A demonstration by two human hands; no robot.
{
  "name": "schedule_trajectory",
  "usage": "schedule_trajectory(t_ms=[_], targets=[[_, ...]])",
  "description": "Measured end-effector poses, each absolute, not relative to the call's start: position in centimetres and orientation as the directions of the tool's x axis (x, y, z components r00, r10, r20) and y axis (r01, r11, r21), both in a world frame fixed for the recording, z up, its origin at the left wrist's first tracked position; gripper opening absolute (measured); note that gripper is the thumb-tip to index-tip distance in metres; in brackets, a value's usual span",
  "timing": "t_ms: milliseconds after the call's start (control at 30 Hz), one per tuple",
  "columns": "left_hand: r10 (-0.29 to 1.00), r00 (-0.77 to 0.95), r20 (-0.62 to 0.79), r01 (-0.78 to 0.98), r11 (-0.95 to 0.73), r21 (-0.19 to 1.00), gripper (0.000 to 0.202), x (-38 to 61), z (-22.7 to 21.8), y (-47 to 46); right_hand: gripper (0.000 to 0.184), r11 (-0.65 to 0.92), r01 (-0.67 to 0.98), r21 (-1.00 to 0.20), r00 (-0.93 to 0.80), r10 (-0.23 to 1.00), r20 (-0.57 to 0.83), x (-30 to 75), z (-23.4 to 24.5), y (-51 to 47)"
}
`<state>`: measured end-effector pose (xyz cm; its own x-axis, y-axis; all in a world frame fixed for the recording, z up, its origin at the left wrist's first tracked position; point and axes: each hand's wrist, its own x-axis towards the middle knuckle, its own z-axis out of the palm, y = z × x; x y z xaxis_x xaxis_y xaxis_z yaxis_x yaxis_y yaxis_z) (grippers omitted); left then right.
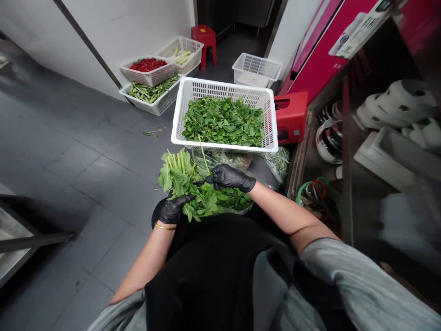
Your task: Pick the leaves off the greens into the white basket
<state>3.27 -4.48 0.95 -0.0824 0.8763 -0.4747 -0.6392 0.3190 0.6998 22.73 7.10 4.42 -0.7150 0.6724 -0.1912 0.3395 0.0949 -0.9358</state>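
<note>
Both my hands wear black gloves. My left hand (172, 209) is closed around the lower part of a bunch of leafy greens (181, 179) held over my lap. My right hand (230, 177) pinches a thin green stem (204, 154) that rises from the bunch. Just beyond my hands stands a white plastic basket (272, 124) filled with picked green leaves (223, 122). More greens in a clear plastic bag (279, 161) lie under the basket and on my black apron.
On the grey tiled floor at the back left are white baskets of red chillies (148, 65), green beans (151, 91) and pale stalks (182, 56). An empty white basket (257, 69), two red stools (291, 115) and a shelf with bowls (329, 138) stand to the right.
</note>
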Motion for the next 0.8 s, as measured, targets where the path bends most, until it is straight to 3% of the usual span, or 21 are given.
schedule_trajectory(t_ms=[100, 167, 233, 367, 467, 600, 700, 800], targets=[[0.880, 0.034, -0.474, -0.670, 0.372, 0.642, 0.046, 2.5, 1.2, -4.2, 0.029, 0.460, 0.436, -0.773, -0.820, 0.558, -0.130, 22.6, 3.8, 7.5], [0.879, 0.071, -0.471, -0.704, 0.379, 0.601, 0.039, 2.4, 1.2, -3.7, 0.021, 0.596, 0.393, -0.701, -0.882, 0.460, -0.104, 22.1, 2.9, 7.4], [0.873, 0.027, -0.487, -0.725, 0.353, 0.592, 0.029, 2.3, 0.9, -3.3, 0.015, 0.560, 0.325, -0.762, -0.907, 0.412, -0.084, 21.7, 2.0, 7.3], [0.854, -0.091, -0.512, -0.760, 0.273, 0.590, 0.016, 1.8, -0.1, -2.9, 0.009, 0.245, 0.205, -0.948, -0.870, 0.489, -0.062, 21.9, 0.9, 7.6], [0.861, -0.163, -0.482, -0.790, 0.179, 0.587, 0.015, 1.8, -0.7, -2.6, 0.027, 0.180, 0.187, -0.966, -0.736, 0.677, -0.016, 21.5, 1.2, 7.4], [0.852, -0.275, -0.446, -0.782, 0.071, 0.619, 0.015, 1.1, -0.6, -1.8, 0.042, 0.050, 0.099, -0.994, -0.371, 0.929, 0.010, 20.5, 2.1, 8.0], [0.834, -0.302, -0.462, -0.775, 0.067, 0.628, 0.017, -0.3, -0.3, -1.1, 0.039, 0.102, 0.020, -0.995, -0.156, 0.983, 0.097, 21.5, 3.2, 11.7], [0.839, -0.252, -0.482, -0.757, 0.139, 0.638, 0.023, -2.2, 0.1, -0.7, 0.034, 0.184, 0.234, -0.955, -0.072, 0.982, 0.172, 23.9, 4.6, 18.5]])
